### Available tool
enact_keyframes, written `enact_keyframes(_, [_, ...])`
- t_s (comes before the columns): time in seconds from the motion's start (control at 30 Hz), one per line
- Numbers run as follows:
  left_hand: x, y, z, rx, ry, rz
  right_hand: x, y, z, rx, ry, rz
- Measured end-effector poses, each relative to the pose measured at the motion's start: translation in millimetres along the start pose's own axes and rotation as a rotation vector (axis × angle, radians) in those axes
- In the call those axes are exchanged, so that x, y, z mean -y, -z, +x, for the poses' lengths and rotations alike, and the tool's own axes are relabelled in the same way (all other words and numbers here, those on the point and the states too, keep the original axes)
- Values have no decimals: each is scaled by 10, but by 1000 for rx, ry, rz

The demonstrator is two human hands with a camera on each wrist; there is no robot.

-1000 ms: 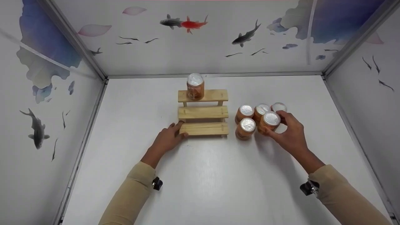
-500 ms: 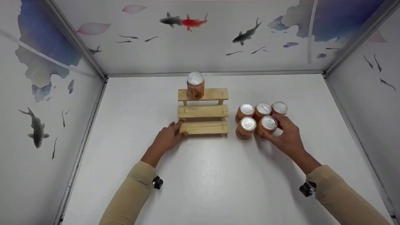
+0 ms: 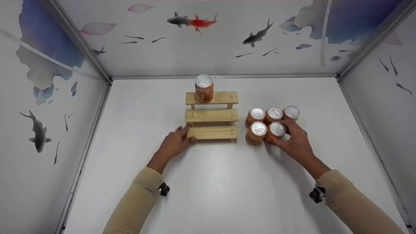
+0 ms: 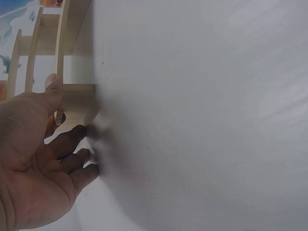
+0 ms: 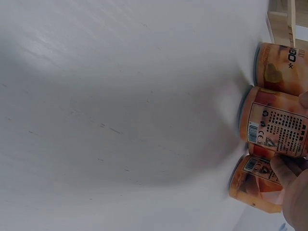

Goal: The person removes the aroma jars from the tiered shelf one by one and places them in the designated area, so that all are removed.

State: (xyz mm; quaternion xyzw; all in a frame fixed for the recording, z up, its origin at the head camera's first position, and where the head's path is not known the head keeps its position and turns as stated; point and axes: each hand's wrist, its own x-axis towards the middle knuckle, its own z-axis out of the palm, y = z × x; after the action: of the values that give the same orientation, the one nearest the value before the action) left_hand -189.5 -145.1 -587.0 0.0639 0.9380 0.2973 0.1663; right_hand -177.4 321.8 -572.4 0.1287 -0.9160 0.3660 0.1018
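My left hand (image 3: 175,143) pinches the left end of the lowest step of a three-step wooden rack (image 3: 213,132). In the left wrist view, thumb and index finger bracket the board's end (image 4: 59,96), while the other fingers curl near the tabletop. My right hand (image 3: 297,142) grips an orange-labelled can (image 3: 277,129) with a silver lid, thumb on its near side and fingers at its right. In the right wrist view that can (image 5: 274,120) stands at the tabletop, its printed label facing the camera. Another can (image 3: 204,89) stands upright on the rack's top step, left of its middle.
Right of the rack several like cans stand close together: one (image 3: 256,133) left of the held can, and a row behind with a can (image 3: 274,113) in its middle. Printed panels (image 3: 208,58) wall the white table (image 3: 214,185) at back and sides.
My right hand has brought its can down and a little left, into the front row beside the neighbouring can. The left hand stays at the rack.
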Motion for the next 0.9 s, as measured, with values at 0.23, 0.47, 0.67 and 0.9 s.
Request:
enact_keyframes(0.23, [10, -4, -6, -2, -2, -1, -13, -3, 8, -1, 9, 19])
enact_keyframes(0.47, [13, 1, 3, -11, -12, -9, -19, -9, 15, 10, 14, -9])
enact_keyframes(0.67, [15, 0, 1, -16, -10, -11, -16, -9, 41, 28, 10, -20])
enact_keyframes(0.9, [1, 4, -9, -7, 4, -20, -1, 2, 45, 36, 7, -17])
